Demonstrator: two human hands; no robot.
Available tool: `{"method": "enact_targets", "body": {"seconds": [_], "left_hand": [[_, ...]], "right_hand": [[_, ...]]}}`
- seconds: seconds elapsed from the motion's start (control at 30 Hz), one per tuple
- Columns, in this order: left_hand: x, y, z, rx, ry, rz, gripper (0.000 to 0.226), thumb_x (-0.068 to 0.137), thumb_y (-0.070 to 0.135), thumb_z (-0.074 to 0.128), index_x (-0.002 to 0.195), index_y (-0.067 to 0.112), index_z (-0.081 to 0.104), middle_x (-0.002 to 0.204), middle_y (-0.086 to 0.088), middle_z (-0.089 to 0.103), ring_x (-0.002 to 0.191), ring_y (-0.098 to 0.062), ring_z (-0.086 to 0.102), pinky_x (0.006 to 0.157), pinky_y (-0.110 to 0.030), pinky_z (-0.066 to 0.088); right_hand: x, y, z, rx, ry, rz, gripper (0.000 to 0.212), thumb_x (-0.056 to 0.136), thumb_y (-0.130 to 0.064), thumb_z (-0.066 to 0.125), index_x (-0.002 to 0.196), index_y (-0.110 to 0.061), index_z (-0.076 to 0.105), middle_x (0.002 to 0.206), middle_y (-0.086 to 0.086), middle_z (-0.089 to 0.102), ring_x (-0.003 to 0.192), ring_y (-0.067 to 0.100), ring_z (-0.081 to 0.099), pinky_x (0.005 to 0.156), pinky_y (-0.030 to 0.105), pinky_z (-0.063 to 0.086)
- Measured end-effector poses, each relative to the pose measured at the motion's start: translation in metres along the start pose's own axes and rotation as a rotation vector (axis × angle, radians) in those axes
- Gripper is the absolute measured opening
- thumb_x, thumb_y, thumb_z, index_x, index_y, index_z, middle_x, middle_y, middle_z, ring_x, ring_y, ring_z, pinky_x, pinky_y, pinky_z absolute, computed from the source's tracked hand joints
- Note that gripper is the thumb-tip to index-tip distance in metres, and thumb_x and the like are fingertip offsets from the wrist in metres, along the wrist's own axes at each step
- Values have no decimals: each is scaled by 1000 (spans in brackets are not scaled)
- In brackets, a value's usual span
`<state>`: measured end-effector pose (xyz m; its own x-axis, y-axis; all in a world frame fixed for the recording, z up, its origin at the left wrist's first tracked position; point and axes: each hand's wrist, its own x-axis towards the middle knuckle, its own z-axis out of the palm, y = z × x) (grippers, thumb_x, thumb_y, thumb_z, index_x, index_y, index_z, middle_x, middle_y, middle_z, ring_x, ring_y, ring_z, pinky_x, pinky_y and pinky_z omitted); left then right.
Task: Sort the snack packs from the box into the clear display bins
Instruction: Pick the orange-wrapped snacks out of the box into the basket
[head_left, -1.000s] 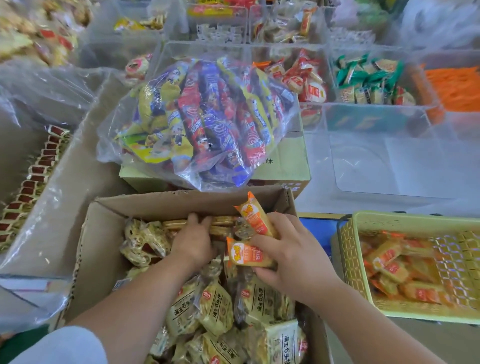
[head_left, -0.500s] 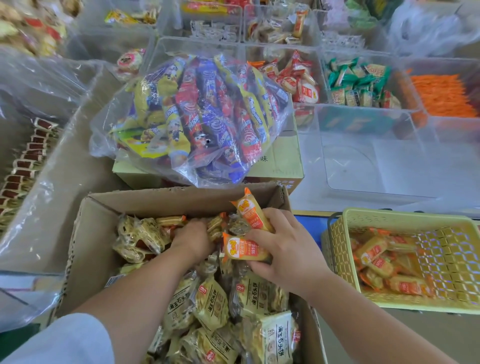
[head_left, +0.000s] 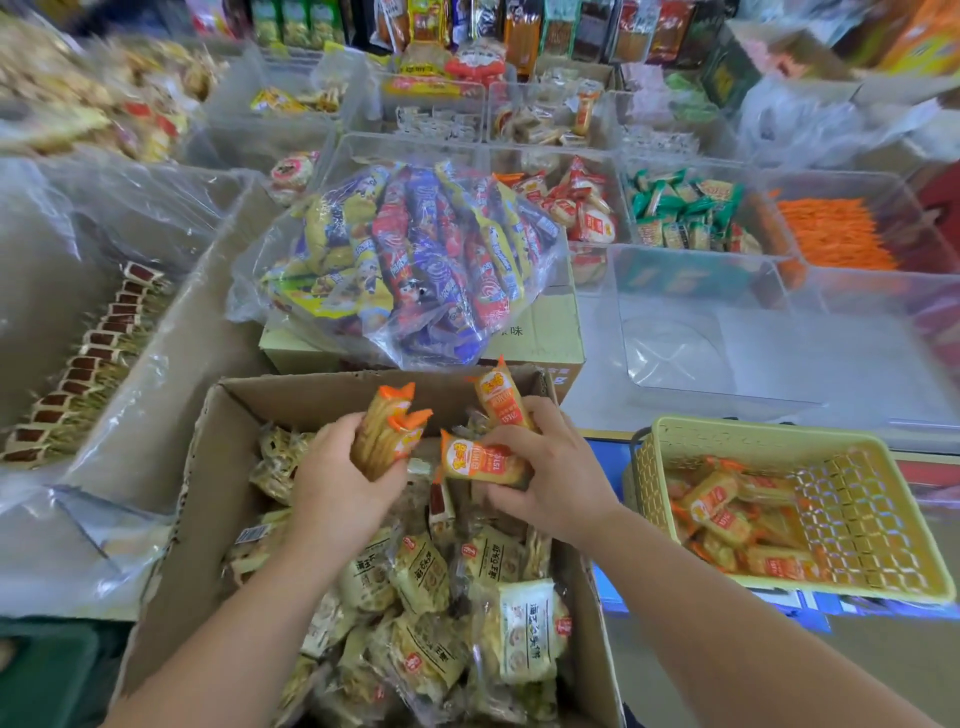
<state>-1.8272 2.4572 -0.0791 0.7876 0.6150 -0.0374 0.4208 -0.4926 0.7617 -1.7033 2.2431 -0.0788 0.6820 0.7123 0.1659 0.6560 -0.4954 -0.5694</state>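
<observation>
Near the middle of the frame, both hands squeeze orange plastic snack packs (head_left: 485, 460): left hand (head_left: 337, 486) fingers curl round a bunch, right hand (head_left: 550, 473) pinches two. They look light, crinkly and slippery; hold the middles.

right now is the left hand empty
No, the left hand grips a bunch of orange-tipped packs over the box.

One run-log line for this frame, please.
stage: picking from cardboard box | left hand: grips orange-tipped packs | right hand: grips two orange packs | yellow basket: right of box, partly filled
</observation>
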Motion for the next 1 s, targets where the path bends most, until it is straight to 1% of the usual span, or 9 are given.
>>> {"method": "enact_targets", "body": {"seconds": [0.1, 0.17, 0.27, 0.37, 0.5, 0.67, 0.77, 0.9, 1.0], "left_hand": [[-34, 21, -4, -194, 11, -63, 35, 78, 30, 85, 98, 46, 61, 94, 31, 68, 84, 8, 64, 67, -22, 46], [-53, 37, 6, -289, -5, -87, 36, 74, 35, 84, 100, 50, 64, 96, 29, 72, 83, 4, 68, 70, -26, 51], [-77, 62, 27, -399, -21, -79, 42, 65, 43, 80, 105, 47, 66, 97, 15, 77, 84, -4, 72, 70, -21, 55], [-100, 95, 62, -381, -40, -43, 48, 61, 47, 80, 107, 44, 68, 98, 12, 78, 85, -5, 73, 68, -14, 54], [-118, 137, 114, -319, -51, -22, 51, 60, 50, 79, 109, 53, 65, 101, 17, 77, 89, -5, 73, 73, -22, 58], [-129, 181, 169, -239, -83, -21, 49, 59, 52, 77, 106, 57, 63, 97, 26, 74, 86, 3, 71, 71, -18, 56], [-136, 195, 195, -138, -159, -49, 45, 68, 36, 87, 104, 50, 64, 96, 28, 73, 88, 4, 69, 74, -23, 53], [-136, 205, 220, -20, -221, -91, 47, 73, 25, 89, 113, 35, 66, 105, 15, 72, 96, -4, 68, 87, -37, 57], [-129, 207, 233, 73, -246, -64, 54, 73, 32, 88, 122, 31, 65, 109, 16, 67, 97, -1, 64, 84, -28, 54]], "right_hand": [[-1, -2, -11, 277, 81, 89, 43, 75, -39, 84, 114, -37, 67, 126, -13, 44, 113, 7, 53, 96, 25, 49], [-6, -1, -26, 388, 151, 87, 43, 73, -33, 88, 112, -33, 69, 122, -15, 44, 113, -1, 52, 95, 16, 45], [-27, 7, -54, 446, 201, -24, 43, 72, -32, 88, 111, -27, 71, 121, -5, 47, 114, 5, 55, 96, 16, 43], [-63, 48, -92, 411, 195, -108, 45, 71, -37, 86, 113, -28, 69, 120, -2, 48, 111, 6, 56, 92, 15, 42], [-116, 136, -139, 300, 122, -35, 47, 67, -40, 85, 112, -31, 71, 123, -10, 48, 113, 3, 56, 94, 19, 45], [-164, 229, -174, 130, -78, 201, 49, 64, -57, 77, 110, -40, 70, 122, -14, 47, 109, 1, 52, 96, 17, 42], [-170, 261, -175, -57, -313, 337, 51, 72, -56, 73, 121, -41, 64, 126, -7, 42, 116, 18, 51, 103, 29, 43], [-166, 275, -165, -320, -663, 458, 54, 91, -50, 56, 144, -44, 44, 154, 11, 25, 139, 38, 33, 114, 42, 36], [-167, 276, -161, -301, -728, 459, 56, 94, -48, 51, 149, -43, 39, 162, 19, 13, 145, 42, 27, 118, 46, 32]]}}
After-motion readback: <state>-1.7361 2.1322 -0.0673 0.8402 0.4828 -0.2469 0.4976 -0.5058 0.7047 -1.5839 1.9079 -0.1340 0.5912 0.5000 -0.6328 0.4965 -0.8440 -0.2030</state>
